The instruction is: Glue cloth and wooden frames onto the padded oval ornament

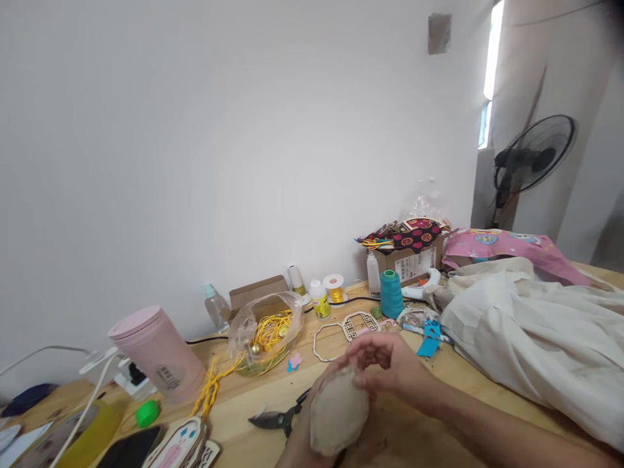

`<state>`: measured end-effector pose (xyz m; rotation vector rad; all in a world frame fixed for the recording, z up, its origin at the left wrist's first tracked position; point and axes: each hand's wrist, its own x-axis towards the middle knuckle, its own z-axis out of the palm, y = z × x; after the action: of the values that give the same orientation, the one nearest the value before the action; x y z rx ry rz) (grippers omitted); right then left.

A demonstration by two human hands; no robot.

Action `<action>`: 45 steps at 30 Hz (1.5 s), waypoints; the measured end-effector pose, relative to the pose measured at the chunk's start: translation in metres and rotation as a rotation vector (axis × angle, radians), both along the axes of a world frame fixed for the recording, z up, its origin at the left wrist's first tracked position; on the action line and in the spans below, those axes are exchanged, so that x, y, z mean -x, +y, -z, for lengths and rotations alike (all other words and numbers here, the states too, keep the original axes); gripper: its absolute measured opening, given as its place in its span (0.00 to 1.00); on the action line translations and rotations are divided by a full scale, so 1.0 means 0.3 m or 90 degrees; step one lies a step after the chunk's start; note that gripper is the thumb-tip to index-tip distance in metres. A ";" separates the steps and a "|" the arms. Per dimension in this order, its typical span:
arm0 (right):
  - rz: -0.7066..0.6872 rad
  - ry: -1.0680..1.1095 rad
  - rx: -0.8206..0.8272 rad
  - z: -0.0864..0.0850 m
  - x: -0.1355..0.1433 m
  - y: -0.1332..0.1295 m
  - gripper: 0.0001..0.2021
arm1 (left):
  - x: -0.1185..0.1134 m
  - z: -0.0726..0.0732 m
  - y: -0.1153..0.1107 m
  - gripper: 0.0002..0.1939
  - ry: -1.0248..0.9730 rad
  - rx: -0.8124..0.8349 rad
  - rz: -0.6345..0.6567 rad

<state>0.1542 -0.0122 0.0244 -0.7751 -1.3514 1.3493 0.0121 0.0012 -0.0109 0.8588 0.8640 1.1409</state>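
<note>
A pale beige, cloth-covered flat piece with a scalloped outline (340,411) is held up in front of me. My left hand (307,419) grips it from behind on the left, mostly hidden by the piece. At its upper right edge, my right hand (390,365) has curled fingers touching the rim; whether something small is pinched there I cannot make out. Black-bladed pliers or cutters (273,420) lie on the table just left of my left hand. Beyond my hands are a thin wooden outline frame (324,343) and a wooden lattice cutout (359,325).
A clear bag of yellow cords (267,331), a pink tumbler (158,354) and stacked wooden pieces (178,445) are on the left. Behind stand a glue bottle (320,299) and a teal thread cone (391,296). White cloth (517,331) heaps on the right.
</note>
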 end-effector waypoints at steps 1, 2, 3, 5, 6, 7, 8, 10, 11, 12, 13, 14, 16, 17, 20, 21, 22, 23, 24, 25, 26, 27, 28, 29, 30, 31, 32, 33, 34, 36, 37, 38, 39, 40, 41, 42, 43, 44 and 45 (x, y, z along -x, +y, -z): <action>0.012 0.022 0.043 -0.004 -0.015 0.014 0.16 | 0.007 -0.020 0.000 0.11 0.039 -0.029 0.008; 0.025 0.029 0.089 -0.006 -0.031 0.029 0.17 | 0.017 -0.040 -0.001 0.11 0.081 -0.065 0.010; 0.030 0.024 0.124 -0.006 -0.048 0.044 0.17 | 0.030 -0.061 -0.003 0.13 0.128 -0.101 0.013; 0.013 -0.014 0.171 0.000 -0.076 0.070 0.17 | 0.058 -0.096 -0.009 0.13 0.235 -0.160 0.005; -0.002 -0.037 0.183 0.006 -0.087 0.079 0.16 | 0.071 -0.109 -0.013 0.12 0.308 -0.194 0.007; -0.016 -0.061 0.194 0.013 -0.096 0.087 0.16 | 0.082 -0.117 -0.015 0.12 0.368 -0.220 0.013; -0.030 -0.086 0.201 0.019 -0.103 0.092 0.15 | 0.091 -0.122 -0.017 0.11 0.422 -0.242 0.024; -0.054 -0.141 0.203 0.030 -0.110 0.096 0.16 | 0.102 -0.122 -0.018 0.11 0.495 -0.266 0.046; -0.066 -0.172 0.200 0.034 -0.112 0.095 0.16 | 0.105 -0.119 -0.017 0.11 0.521 -0.271 0.054; -0.079 -0.206 0.194 0.036 -0.111 0.094 0.16 | 0.107 -0.115 -0.016 0.12 0.546 -0.275 0.058; -0.089 -0.243 0.185 0.037 -0.109 0.092 0.16 | 0.108 -0.112 -0.014 0.12 0.567 -0.278 0.058; -0.093 -0.283 0.171 0.037 -0.107 0.090 0.15 | 0.110 -0.108 -0.013 0.12 0.585 -0.280 0.057; -0.064 -0.366 0.126 0.034 -0.101 0.087 0.11 | 0.115 -0.102 -0.010 0.13 0.609 -0.283 0.060; -0.025 -0.407 0.092 0.031 -0.099 0.087 0.08 | 0.117 -0.100 -0.010 0.13 0.615 -0.282 0.064; 0.143 -0.512 -0.025 0.024 -0.103 0.095 0.07 | 0.121 -0.096 -0.007 0.13 0.616 -0.277 0.074; 0.190 -0.540 -0.059 0.024 -0.108 0.099 0.08 | 0.121 -0.096 -0.007 0.13 0.612 -0.275 0.070; 0.224 -0.564 -0.088 0.027 -0.112 0.105 0.08 | 0.120 -0.096 -0.006 0.13 0.605 -0.273 0.060; 0.246 -0.585 -0.113 0.031 -0.116 0.110 0.07 | 0.117 -0.097 -0.005 0.13 0.597 -0.272 0.047; 0.258 -0.602 -0.136 0.037 -0.119 0.116 0.06 | 0.114 -0.098 -0.004 0.13 0.587 -0.270 0.031; 0.263 -0.615 -0.157 0.045 -0.120 0.121 0.06 | 0.111 -0.098 -0.003 0.13 0.576 -0.268 0.013; 0.265 -0.625 -0.177 0.054 -0.119 0.125 0.06 | 0.107 -0.098 -0.002 0.12 0.563 -0.265 -0.004; 0.263 -0.632 -0.196 0.062 -0.116 0.129 0.05 | 0.103 -0.097 -0.001 0.12 0.548 -0.261 -0.020; 0.260 -0.636 -0.215 0.070 -0.112 0.134 0.04 | 0.099 -0.095 0.000 0.13 0.531 -0.256 -0.035; 0.258 -0.635 -0.234 0.077 -0.108 0.137 0.04 | 0.096 -0.092 0.001 0.13 0.512 -0.249 -0.047; 0.256 -0.630 -0.253 0.083 -0.103 0.141 0.05 | 0.094 -0.089 0.003 0.14 0.491 -0.241 -0.060; 0.253 -0.621 -0.272 0.086 -0.100 0.145 0.06 | 0.092 -0.087 0.004 0.14 0.468 -0.232 -0.072; 0.252 -0.607 -0.290 0.089 -0.097 0.148 0.05 | 0.092 -0.085 0.005 0.15 0.444 -0.221 -0.084; 0.252 -0.589 -0.309 0.091 -0.095 0.152 0.05 | 0.092 -0.083 0.007 0.16 0.419 -0.209 -0.097; 0.254 -0.566 -0.327 0.091 -0.094 0.155 0.05 | 0.093 -0.082 0.008 0.17 0.393 -0.196 -0.109; 0.266 -0.511 -0.359 0.090 -0.093 0.157 0.06 | 0.095 -0.085 0.010 0.20 0.332 -0.162 -0.129; 0.275 -0.482 -0.375 0.088 -0.091 0.156 0.07 | 0.094 -0.088 0.009 0.22 0.298 -0.142 -0.131; 0.285 -0.454 -0.390 0.085 -0.088 0.152 0.08 | 0.092 -0.093 0.008 0.23 0.261 -0.120 -0.129; 0.291 -0.429 -0.406 0.081 -0.084 0.145 0.09 | 0.089 -0.100 0.005 0.24 0.225 -0.100 -0.122; 0.290 -0.408 -0.425 0.076 -0.077 0.135 0.11 | 0.084 -0.107 0.000 0.24 0.196 -0.083 -0.113; 0.283 -0.391 -0.445 0.070 -0.068 0.122 0.12 | 0.077 -0.116 -0.007 0.24 0.157 -0.064 -0.091; 0.268 -0.379 -0.467 0.064 -0.058 0.108 0.12 | 0.069 -0.124 -0.015 0.24 0.103 -0.040 -0.054; 0.246 -0.369 -0.492 0.059 -0.046 0.093 0.12 | 0.060 -0.132 -0.025 0.23 0.036 -0.013 -0.004; 0.220 -0.361 -0.519 0.054 -0.034 0.079 0.12 | 0.051 -0.137 -0.034 0.23 -0.055 0.022 0.063; 0.193 -0.355 -0.548 0.052 -0.022 0.066 0.11 | 0.042 -0.141 -0.043 0.23 -0.144 0.053 0.127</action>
<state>0.1609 0.0077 0.0090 -0.7170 -1.9389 0.2226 -0.0004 -0.0118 0.0313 0.7148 0.6195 0.9985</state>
